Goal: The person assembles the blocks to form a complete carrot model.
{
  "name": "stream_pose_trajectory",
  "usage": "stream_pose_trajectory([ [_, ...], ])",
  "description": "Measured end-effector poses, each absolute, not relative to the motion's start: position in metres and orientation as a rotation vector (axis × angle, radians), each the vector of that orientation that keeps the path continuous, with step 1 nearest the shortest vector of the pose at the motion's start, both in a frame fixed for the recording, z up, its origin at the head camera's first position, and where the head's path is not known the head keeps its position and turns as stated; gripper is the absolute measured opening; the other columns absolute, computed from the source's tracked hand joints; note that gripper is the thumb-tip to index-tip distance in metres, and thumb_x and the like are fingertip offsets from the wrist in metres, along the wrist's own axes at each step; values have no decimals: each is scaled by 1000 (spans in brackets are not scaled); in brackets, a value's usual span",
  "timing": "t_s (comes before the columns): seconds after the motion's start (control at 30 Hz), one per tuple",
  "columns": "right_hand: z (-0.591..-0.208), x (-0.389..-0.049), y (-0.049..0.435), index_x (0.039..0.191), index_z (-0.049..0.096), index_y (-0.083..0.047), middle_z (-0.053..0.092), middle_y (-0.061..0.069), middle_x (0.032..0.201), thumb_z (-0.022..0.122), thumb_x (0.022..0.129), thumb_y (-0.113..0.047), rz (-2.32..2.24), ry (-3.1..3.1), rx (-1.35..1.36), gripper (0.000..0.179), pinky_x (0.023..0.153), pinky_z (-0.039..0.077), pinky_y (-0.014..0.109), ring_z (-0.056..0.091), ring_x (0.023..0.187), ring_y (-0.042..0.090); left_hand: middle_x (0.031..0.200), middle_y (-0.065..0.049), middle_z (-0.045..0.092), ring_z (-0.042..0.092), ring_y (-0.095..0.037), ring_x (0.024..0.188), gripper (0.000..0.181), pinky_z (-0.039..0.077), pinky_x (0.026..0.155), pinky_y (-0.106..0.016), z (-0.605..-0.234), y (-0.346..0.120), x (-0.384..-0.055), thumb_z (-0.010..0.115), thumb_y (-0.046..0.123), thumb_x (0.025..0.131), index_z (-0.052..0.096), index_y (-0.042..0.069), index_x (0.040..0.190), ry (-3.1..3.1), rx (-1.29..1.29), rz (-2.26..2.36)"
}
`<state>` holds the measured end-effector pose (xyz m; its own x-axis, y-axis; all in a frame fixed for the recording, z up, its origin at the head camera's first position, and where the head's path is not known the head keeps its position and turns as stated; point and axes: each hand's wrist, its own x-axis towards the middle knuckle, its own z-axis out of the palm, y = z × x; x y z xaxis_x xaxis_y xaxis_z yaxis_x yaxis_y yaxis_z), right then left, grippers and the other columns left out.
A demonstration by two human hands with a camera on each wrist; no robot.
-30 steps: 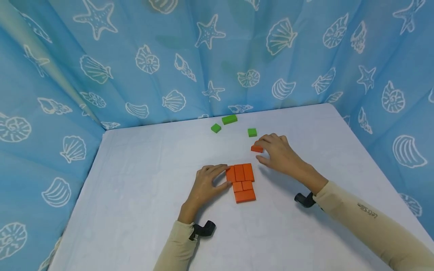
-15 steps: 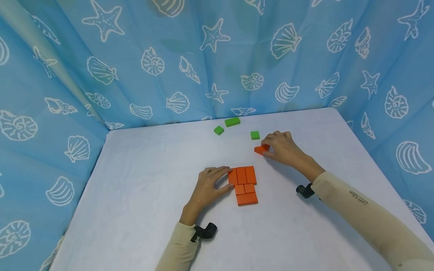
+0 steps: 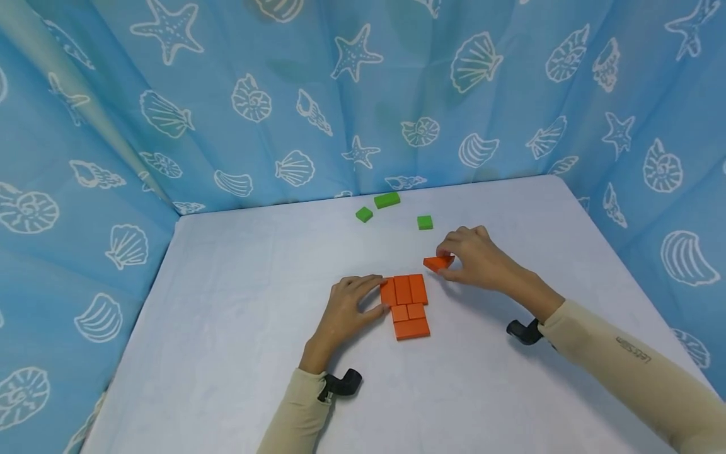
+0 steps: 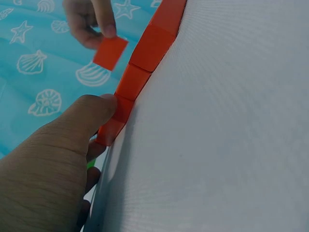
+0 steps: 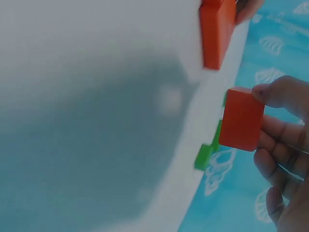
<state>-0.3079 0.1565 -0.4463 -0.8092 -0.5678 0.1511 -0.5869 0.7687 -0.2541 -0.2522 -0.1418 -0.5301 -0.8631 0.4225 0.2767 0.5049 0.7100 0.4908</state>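
Note:
Flat orange blocks [image 3: 402, 289] lie fitted together on the white table, three upright ones side by side above two small ones and a wide one. At their left edge my left hand [image 3: 348, 311] pinches the leftmost upright block [image 3: 387, 292], index finger at its top end and thumb at its lower end. Up and to the right, my right hand [image 3: 476, 260] holds a separate orange block [image 3: 437, 263] between thumb and fingers. That block [image 5: 242, 119] shows a rectangular face in the right wrist view and is raised off the table.
Several green blocks lie toward the table's far edge: a long one [image 3: 387, 200], a small one [image 3: 364, 214] to its left and a square one [image 3: 425, 222] to its right. A blue curtain [image 3: 317, 101] with white shells hangs behind the table [image 3: 227, 302].
My right hand has taken hold of the separate orange block, lifted and turned it, and brought it slightly nearer the fitted blocks. My left hand has stayed on its block.

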Motion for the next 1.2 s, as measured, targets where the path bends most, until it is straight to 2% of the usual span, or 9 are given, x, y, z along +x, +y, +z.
stream_pose_trajectory([
  [0.13,-438,-290,151,100,74,-13,67,-3,96,85,79,-26,488,-2845,1003,27,85,35,44,55,97,19,142,5,57,49,-23,125,52,36,103,-47,-529,-144,-252,69,43,93,60,23,140,-2770,-742,-857],
  [0.4,-437,-261,142,98,74,-16,65,-7,93,86,78,-27,485,-2717,1137,26,86,36,42,55,94,15,141,6,57,49,-23,124,52,35,103,-47,-531,-144,-254,70,42,93,60,23,140,-2758,-731,-878],
  [1.2,-452,-204,122,99,72,-17,65,-8,94,87,76,-25,535,-2591,1348,29,89,38,43,54,94,14,142,8,56,48,-21,125,51,34,104,-44,-535,-142,-255,68,45,93,60,25,140,-2775,-750,-855],
])
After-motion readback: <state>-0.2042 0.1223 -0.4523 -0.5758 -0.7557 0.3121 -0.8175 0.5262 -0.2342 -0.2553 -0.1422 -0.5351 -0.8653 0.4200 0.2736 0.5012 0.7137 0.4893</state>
